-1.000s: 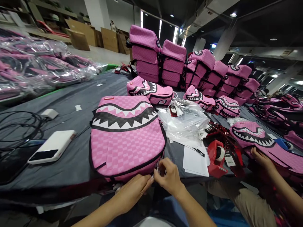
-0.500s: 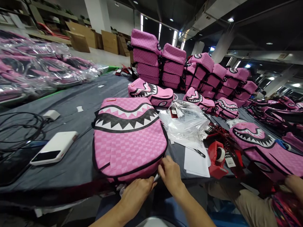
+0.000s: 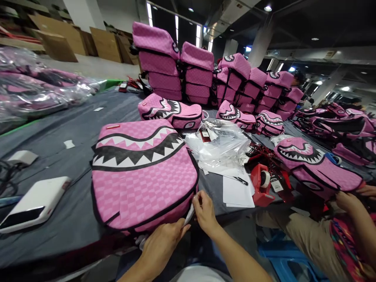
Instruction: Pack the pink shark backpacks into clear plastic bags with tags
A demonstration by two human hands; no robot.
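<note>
A pink checkered backpack [image 3: 143, 184] with a shark-mouth print lies front up at the near table edge. At its lower right corner, a thin whitish strip [image 3: 189, 215], like soft plastic or tissue, runs between my two hands. My left hand [image 3: 164, 243] is closed on the strip's lower end, against the bag's bottom edge. Pinched fingers of my right hand [image 3: 205, 211] hold its upper end beside the bag's side. What lies under my left palm is hidden, though a bit of clear plastic [image 3: 141, 241] shows left of it.
Clear plastic bags [image 3: 220, 145], white paper [image 3: 237, 192] with a pen, and a red tape dispenser [image 3: 262, 184] lie to the right. A white power bank [image 3: 35, 203] is at left. Stacked pink bags [image 3: 158, 58] stand behind. A co-worker's hands [image 3: 351, 201] touch another backpack [image 3: 317, 168].
My view has turned right and tilted, so the table's things sit further left. Both hands stay at the bag's lower right corner, with more of the strip showing. The co-worker's hands have reached the other backpack.
</note>
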